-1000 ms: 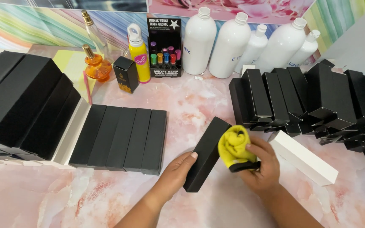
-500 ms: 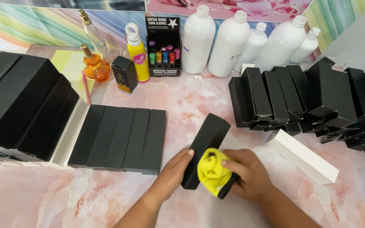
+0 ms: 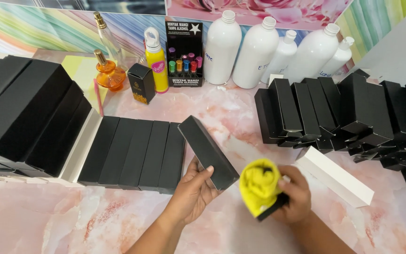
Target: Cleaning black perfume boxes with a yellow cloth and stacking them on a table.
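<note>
From the head camera, the left hand (image 3: 194, 190) grips the near end of a long black box (image 3: 207, 151), thumb laid on its top face and fingers curled under, so the box slants away from the hand toward the far left, its far end close to the row of flat black boxes (image 3: 135, 153) lying side by side on the pink marbled table (image 3: 48, 221). Just to the right, the right hand (image 3: 293, 195) is closed around a yellow cloth (image 3: 258, 184) bunched over a small black object (image 3: 274, 208), of which only a corner shows below the cloth; what that object is cannot be told. The cloth sits close beside the near end of the held box, not clearly touching it. Right of the right hand a white box (image 3: 335, 175) lies slantwise on the table. Farther right stands a crowded group of upright black boxes (image 3: 334, 110) with open flaps. On the far left, large black boxes (image 3: 22, 110) are stacked. Along the far edge stand white plastic bottles (image 3: 259, 51), a yellow spray bottle (image 3: 156, 61), a small black carton (image 3: 141, 83) and an orange glass bottle (image 3: 109, 75).
</note>
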